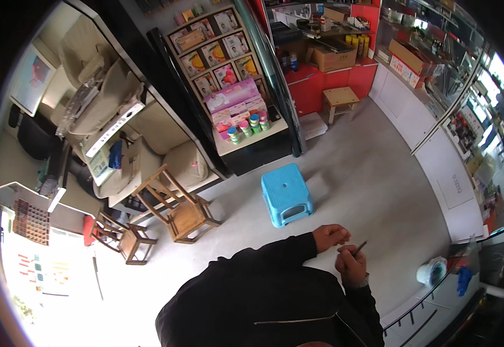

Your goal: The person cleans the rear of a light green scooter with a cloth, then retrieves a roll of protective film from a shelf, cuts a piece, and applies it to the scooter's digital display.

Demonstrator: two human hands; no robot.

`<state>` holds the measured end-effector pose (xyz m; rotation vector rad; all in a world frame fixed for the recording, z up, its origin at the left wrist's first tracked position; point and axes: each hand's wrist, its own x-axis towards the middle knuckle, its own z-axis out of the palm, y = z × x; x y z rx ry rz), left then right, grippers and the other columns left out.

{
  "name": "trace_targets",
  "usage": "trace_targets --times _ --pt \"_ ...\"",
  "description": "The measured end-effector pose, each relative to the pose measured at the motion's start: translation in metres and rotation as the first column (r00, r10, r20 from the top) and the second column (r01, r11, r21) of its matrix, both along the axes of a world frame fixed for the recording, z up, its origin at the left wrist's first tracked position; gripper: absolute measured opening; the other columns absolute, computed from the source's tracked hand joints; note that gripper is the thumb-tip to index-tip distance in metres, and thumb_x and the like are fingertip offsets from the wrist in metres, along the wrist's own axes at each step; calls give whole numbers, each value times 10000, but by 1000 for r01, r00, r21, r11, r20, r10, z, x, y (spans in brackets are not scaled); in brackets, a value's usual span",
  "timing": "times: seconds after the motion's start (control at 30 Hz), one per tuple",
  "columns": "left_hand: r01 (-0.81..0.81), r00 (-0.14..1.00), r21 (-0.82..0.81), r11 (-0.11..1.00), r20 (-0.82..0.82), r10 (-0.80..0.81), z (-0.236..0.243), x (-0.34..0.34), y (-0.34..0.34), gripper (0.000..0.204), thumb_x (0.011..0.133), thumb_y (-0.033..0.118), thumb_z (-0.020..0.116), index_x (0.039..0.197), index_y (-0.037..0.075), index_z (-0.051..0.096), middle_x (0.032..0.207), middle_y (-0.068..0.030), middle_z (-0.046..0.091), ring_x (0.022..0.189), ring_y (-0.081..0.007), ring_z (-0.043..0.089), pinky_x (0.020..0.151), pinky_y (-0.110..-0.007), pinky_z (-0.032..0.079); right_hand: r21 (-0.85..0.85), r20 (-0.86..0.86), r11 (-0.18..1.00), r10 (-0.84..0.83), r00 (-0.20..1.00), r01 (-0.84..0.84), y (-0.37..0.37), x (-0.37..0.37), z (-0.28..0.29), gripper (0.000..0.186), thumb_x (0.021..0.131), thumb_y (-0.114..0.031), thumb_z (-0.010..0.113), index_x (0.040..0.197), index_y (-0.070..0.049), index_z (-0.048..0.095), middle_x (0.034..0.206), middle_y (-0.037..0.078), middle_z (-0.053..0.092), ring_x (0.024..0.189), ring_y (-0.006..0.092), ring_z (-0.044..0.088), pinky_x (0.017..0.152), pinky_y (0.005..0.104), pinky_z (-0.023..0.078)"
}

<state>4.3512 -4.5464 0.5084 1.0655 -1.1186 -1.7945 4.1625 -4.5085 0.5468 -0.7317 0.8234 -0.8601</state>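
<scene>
One thin, dark, stick-shaped object point(360, 248) is gripped between the thumb and curled fingers of the bare right hand point(352, 268), its free end slanting up and to the right, clear of the fist. It is slim and straight; its material is too small to make out, and no lettering can be read on it. The bare left hand point(329, 236), reaching from a black long sleeve point(286, 250), is just beside the right, its fingers bent inward toward the thumb; whether they pinch anything I cannot tell. Both hands are over the smooth grey floor point(373, 179), near a light-blue plastic stool point(287, 194) with a slotted side.

Writing appears further off: dark characters run along a long white strip point(115, 130) at the left, a small dark marking sits on a white cabinet panel point(455, 183) at the right, and red print covers the side of an open brown cardboard box point(405, 68). Picture cards of fruit and people fill a tiered wooden display rack point(217, 39).
</scene>
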Motion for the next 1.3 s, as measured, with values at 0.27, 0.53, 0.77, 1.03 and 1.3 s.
trace_targets --times 0.27,0.53,0.77,1.03,1.3 --pt "-263 964 10 965 -25 263 7 82 -130 420 1115 406 500 1221 41 678 1120 -49 710 1004 -143 658 852 -291 522 -42 -192 946 308 932 -321 -129 65 19 170 1035 -116 598 1103 11 689 702 -2 585 592 78 524 542 248 404" --pt "-348 938 16 937 1 348 -39 109 -287 437 1101 427 530 1246 40 673 1115 -36 716 1004 -132 656 856 -291 519 39 -167 964 267 949 -265 -282 49 -10 176 1038 -138 610 1100 5 694 723 -4 592 606 79 531 555 247 415" --pt "-555 831 -1 832 52 554 -14 143 -439 440 1096 421 547 1299 42 643 1133 -31 703 1005 -114 654 825 -266 523 -16 -183 939 336 924 -344 -469 27 -6 131 1019 -100 605 1080 -1 665 720 30 608 586 97 526 481 279 390" --pt "-769 607 -246 590 6 794 57 285 -587 457 1078 433 576 1354 70 599 1171 -43 704 995 -129 683 843 -286 551 8 -82 931 363 928 -364 -649 73 9 137 1012 -118 613 1041 -1 678 678 27 586 529 91 481 472 269 355" --pt "-877 270 -424 224 -51 961 80 503 -750 441 1065 416 600 1321 58 622 1069 -21 686 960 -129 675 769 -269 536 -53 -162 912 393 905 -406 -768 181 -12 100 1009 -66 590 1035 2 658 645 39 558 482 98 435 453 275 335"
